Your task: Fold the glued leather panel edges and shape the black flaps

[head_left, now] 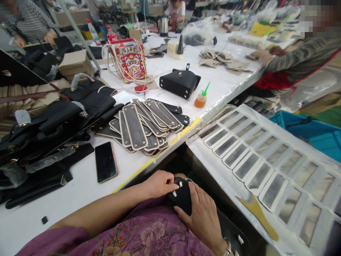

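Observation:
On my lap, against the purple flowered clothing, lies a black leather piece (182,199) with small white tabs on its face. My right hand (204,209) grips it from the right, fingers bent over its edge and thumb along the near side. Curled at the piece's upper left is my left hand (161,183), thumb and finger closed next to a white tab (180,184); whether it pinches that tab I cannot tell. The piece's lower part runs under my right forearm, where another white tab (241,239) shows.
Ahead lies a pile of grey, beige-edged strips (135,128), beside a phone (106,161) and black bags (53,124). Farther back are a small black bag (176,83) and a glue bottle (200,99). Rightward: a slotted board (290,188), yellow spreader (259,215), blue crate (319,138), co-worker's hand (263,56).

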The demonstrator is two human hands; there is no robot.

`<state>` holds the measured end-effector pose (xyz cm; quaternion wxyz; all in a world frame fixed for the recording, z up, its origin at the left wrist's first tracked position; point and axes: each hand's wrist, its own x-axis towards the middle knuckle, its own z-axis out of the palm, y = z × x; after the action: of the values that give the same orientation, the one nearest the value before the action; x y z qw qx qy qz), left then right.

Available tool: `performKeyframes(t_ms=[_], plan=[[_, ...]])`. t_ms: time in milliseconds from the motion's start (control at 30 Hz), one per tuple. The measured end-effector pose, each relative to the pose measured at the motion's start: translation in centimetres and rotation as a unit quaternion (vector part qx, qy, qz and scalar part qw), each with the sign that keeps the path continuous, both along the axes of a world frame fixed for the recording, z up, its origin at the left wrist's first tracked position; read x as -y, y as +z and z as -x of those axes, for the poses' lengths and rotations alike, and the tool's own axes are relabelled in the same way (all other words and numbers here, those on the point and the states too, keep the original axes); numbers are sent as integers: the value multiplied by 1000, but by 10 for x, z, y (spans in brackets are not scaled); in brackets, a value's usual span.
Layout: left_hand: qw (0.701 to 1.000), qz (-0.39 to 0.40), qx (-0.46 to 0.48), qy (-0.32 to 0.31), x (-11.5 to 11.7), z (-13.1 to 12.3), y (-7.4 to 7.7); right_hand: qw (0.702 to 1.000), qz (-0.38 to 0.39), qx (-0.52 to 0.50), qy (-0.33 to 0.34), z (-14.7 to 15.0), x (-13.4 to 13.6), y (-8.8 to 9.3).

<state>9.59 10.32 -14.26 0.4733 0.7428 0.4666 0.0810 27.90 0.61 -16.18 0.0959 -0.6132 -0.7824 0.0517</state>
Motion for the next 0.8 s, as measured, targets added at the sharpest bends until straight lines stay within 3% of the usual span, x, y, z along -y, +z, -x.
performKeyframes(t_ms=[233,433,600,800], plan=[[999,-12,-10,34,5,3,-4,998,-30,-46,-10,8,-7,0],[996,47,39,69,7,2,-18,1000,2,-26,-11,21,-16,4],[982,150,100,56,4,5,-22,998,40,-32,-25,27,-21,8],[996,61,60,25,-3,2,-14,1000,11,-7,-14,24,-19,5]])
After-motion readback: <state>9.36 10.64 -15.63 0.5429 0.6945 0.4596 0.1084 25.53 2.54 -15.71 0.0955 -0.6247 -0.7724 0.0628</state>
